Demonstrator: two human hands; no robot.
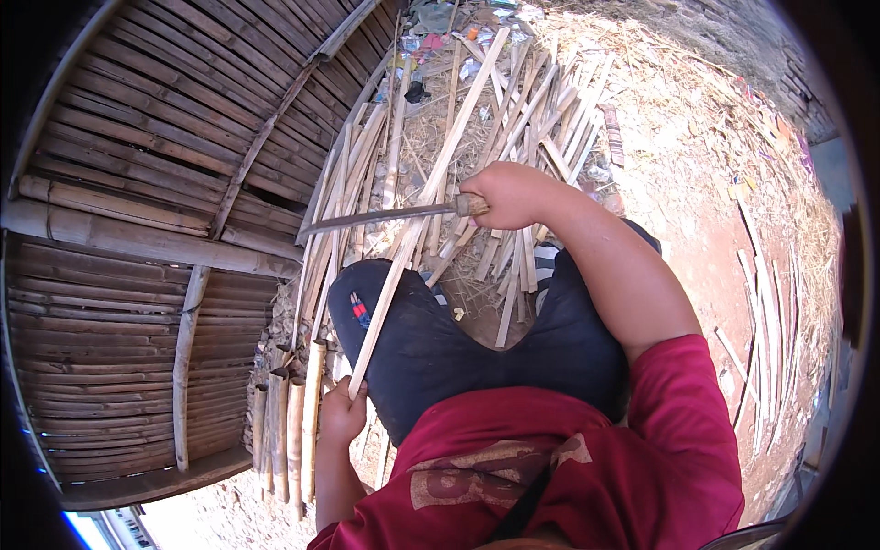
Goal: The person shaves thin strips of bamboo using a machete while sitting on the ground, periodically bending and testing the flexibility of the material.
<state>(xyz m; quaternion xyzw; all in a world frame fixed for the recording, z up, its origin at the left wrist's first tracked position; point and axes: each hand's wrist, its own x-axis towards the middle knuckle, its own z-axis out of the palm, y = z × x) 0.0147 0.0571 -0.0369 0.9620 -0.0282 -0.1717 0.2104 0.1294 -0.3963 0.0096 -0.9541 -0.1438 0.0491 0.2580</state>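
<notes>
We see the two hands well apart, each closed on its own thing. The right hand (502,195), in front of the body, grips the handle (466,204) of a knife (380,218), whose long blade points leftward, roughly level across the view. The left hand (344,411), low and beside the left thigh, is clamped on the near end of a pale strip (387,298). From this hand we trace the strip forward and slightly right: it slants over the left thigh, crosses the line of the blade to the left of the handle, and ends above the pile. We cannot tell whether blade and strip touch.

Next we note the dark trousers (440,357), with knees parted and a small red-and-blue mark (358,310) on the left leg, and the red shirt (532,412), printed in front.

Beyond the knees we find a loose pile (541,110) of similar strips, most pointing away from the body, with coloured litter (435,41) at its far end. On the left stands a slatted bamboo wall (101,367), crossed by a thick pole (147,243); several bamboo stalks (296,431) lie near its lower corner. On the right, bare earth (678,238) carries straw (807,247) and a second group of thin strips (770,321).
</notes>
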